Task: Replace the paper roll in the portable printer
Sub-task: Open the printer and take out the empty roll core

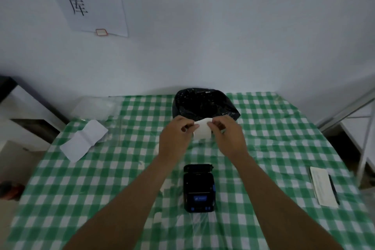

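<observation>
While my left hand (176, 135) and right hand (227, 133) pinch the white paper piece (202, 131) above the black-lined bin (205, 104), I judge discarding comes next, then loading the black portable printer (199, 187).

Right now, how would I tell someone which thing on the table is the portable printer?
Start at the green-and-white checked table and find the black-lined bin at its far edge. Come straight toward the near edge, between the two forearms: the printer is the small black box there. Unlike the white papers around it, it is dark, with a lit blue screen.
</observation>
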